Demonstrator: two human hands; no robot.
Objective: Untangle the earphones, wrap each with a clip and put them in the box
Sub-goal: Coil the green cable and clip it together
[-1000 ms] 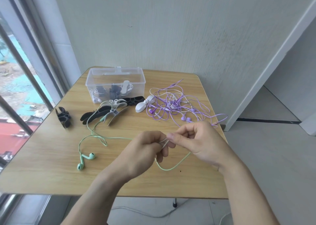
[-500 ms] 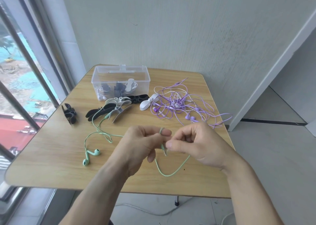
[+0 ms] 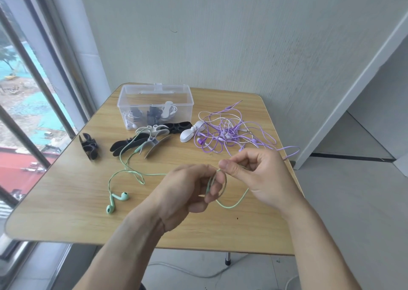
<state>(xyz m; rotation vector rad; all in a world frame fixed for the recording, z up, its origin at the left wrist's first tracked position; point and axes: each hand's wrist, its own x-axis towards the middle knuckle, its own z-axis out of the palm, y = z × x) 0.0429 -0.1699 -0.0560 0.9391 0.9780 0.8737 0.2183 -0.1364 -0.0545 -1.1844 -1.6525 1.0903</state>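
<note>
Both our hands work the green earphone cable above the near middle of the table.

Our left hand (image 3: 187, 192) has its fingers curled with the green earphones' (image 3: 132, 175) cable looped round them, and our right hand (image 3: 256, 175) pinches that cable between thumb and forefinger just beside it. The cable trails left across the wooden table (image 3: 66, 201) to the two earbuds, which lie on bare board well in from the near edge. Bare wood lies between the hands and the near edge. At the far side stands the clear box (image 3: 155, 106), open-topped, holding wrapped earphones in black and white clips; we cannot count them. Loose clips (image 3: 141, 142) lie just in front of it, and a black clip (image 3: 89, 145) near the left edge. The purple earphone tangle (image 3: 231, 133) spreads to the right edge, one loop hanging over it.
</note>
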